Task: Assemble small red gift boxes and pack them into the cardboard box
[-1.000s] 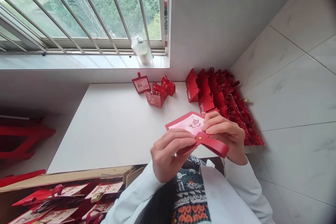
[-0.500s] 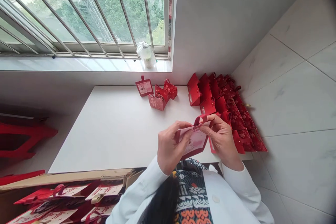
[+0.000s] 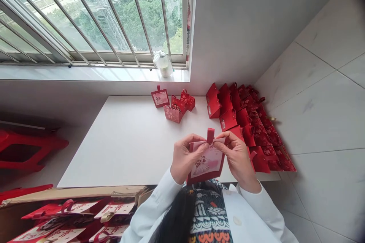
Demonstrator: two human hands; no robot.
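Note:
Between my hands is a red gift bag point(image 3: 207, 164) with a pink printed panel showing a figure in a wide dress. Its red ribbon loop point(image 3: 210, 135) stands up from the top edge. My left hand point(image 3: 186, 155) pinches the top edge left of the ribbon, thumb on the printed face. On the other side, my right hand point(image 3: 235, 155) pinches the edge just right of the ribbon, thumb and forefinger close to its base. Both hands hold the bag above the front of the white table point(image 3: 131, 144).
Several red gift bags point(image 3: 242, 115) stand in rows at the table's right end. A small group of red bags point(image 3: 173, 114) sits at the back. An open cardboard box point(image 3: 85, 191) with more bags is front left. A red stool point(image 3: 31, 150) stands left; a wrapped jar point(image 3: 163, 64) is on the sill.
The bag has turned so its printed panel faces me more squarely, and the ribbon loop now stands upright instead of leaning over. Both hands still grip the top edge.

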